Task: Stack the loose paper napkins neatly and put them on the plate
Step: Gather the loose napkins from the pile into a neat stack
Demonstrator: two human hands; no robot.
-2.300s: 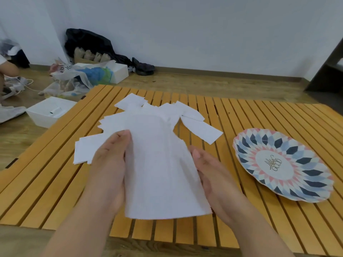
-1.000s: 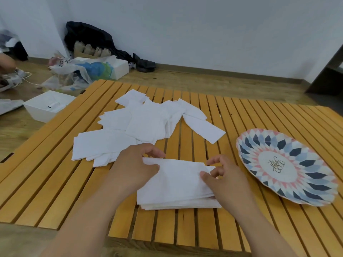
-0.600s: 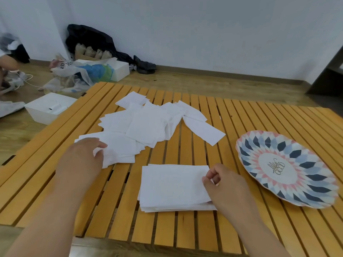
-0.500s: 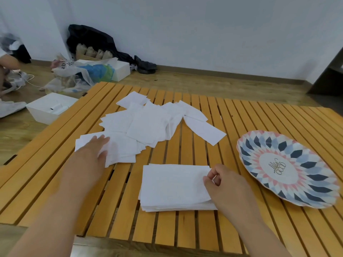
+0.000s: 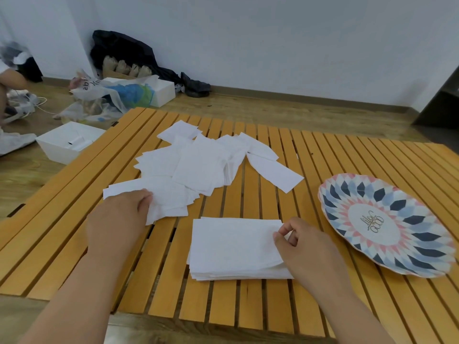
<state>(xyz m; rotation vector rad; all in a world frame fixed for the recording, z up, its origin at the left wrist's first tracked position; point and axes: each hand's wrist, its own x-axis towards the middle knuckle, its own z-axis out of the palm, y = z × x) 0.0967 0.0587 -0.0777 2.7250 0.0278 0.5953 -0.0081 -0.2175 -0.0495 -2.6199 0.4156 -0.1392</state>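
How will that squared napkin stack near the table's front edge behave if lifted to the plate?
The napkin stack is thin layered paper, so it will probably sag if held by one edge. Its sheets look loose and may fan apart. The right hand touches only one end; supporting both ends seems safer.

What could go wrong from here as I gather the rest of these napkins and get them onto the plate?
The left hand presses several fanned loose napkins at once; dragging them could crumple them or catch corners in the gaps of the slatted table. The right hand steadies only the right edge of the neat stack, so adding sheets may skew it. The plate sits tilted, so a thick stack might slide.
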